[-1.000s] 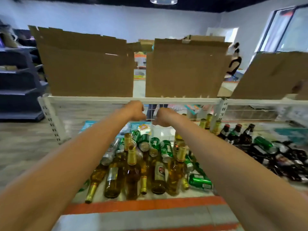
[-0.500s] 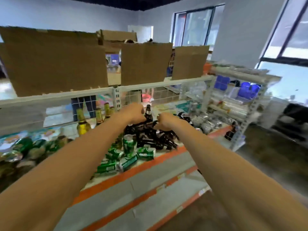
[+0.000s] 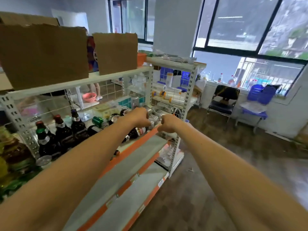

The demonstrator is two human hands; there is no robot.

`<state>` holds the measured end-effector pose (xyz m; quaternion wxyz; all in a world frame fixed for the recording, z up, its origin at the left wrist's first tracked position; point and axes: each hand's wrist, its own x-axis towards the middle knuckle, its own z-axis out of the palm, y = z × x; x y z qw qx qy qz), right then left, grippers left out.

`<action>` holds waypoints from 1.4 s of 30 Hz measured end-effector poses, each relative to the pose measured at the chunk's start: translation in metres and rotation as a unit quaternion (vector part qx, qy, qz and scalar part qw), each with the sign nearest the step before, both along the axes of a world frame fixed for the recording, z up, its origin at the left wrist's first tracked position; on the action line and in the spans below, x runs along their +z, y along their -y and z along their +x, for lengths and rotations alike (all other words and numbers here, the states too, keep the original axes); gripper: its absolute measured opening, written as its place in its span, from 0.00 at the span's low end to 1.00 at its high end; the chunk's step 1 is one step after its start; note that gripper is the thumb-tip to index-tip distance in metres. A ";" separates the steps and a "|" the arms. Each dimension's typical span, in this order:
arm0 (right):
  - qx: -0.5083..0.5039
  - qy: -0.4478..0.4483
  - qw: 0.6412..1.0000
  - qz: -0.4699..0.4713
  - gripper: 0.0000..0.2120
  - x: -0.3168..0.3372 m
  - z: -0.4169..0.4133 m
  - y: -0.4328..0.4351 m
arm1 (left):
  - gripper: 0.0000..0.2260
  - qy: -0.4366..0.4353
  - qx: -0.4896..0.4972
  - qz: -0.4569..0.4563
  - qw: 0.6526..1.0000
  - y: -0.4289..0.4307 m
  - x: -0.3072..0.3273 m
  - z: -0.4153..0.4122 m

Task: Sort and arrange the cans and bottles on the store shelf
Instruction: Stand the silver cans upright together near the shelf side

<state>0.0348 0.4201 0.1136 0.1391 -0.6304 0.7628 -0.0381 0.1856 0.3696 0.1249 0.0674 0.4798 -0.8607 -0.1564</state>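
Observation:
The store shelf (image 3: pixel 133 145) has an orange front edge and carries mixed drinks. Three dark bottles (image 3: pixel 63 130) stand upright at the left, and amber bottles (image 3: pixel 10 152) blur at the far left. A green can (image 3: pixel 98 121) and a dark bottle (image 3: pixel 135 132) lie on their sides in the middle. Silver cans (image 3: pixel 157 114) are heaped at the right end. My left hand (image 3: pixel 140 116) is curled into a fist just above the silver cans. My right hand (image 3: pixel 168 123) is also a fist, over the shelf's front right corner. Neither hand visibly holds anything.
Cardboard sheets (image 3: pixel 43 54) stand on the top shelf. A second rack (image 3: pixel 190 90) with film rolls adjoins on the right, by a white pillar (image 3: pixel 173 25). A black chair (image 3: pixel 223 100) and blue baskets (image 3: pixel 260 94) stand under the window. A person's legs (image 3: pixel 95 88) show behind the shelf.
The view has swung right along the shelf, from the amber bottles and green cans to the dark bottles and silver cans. Both fists stay held out in front.

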 end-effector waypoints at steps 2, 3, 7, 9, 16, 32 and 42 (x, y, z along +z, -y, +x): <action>-0.001 0.003 1.000 0.005 0.21 -0.005 -0.021 0.018 | 0.13 0.002 -0.007 0.003 1.000 0.024 -0.008 -0.026; 0.001 0.000 1.000 0.006 0.22 -0.007 -0.030 0.030 | 0.13 0.001 -0.010 0.005 1.000 0.037 -0.012 -0.038; -0.010 -0.026 0.999 0.035 0.19 -0.016 -0.072 0.092 | 0.12 -0.010 -0.015 0.028 0.999 0.103 -0.028 -0.081; -0.022 -0.034 0.998 0.048 0.21 -0.014 -0.091 0.126 | 0.12 -0.010 -0.015 0.034 0.999 0.137 -0.032 -0.098; -0.022 -0.049 0.997 0.059 0.21 -0.027 -0.130 0.229 | 0.11 -0.024 -0.005 0.062 0.998 0.241 -0.043 -0.138; 0.005 -0.003 0.998 0.060 0.24 -0.073 -0.213 0.392 | 0.17 -0.015 0.070 0.127 0.989 0.380 -0.091 -0.199; 0.083 0.057 0.990 0.102 0.23 -0.113 -0.270 0.533 | 0.15 0.021 0.182 0.220 0.958 0.470 -0.108 -0.259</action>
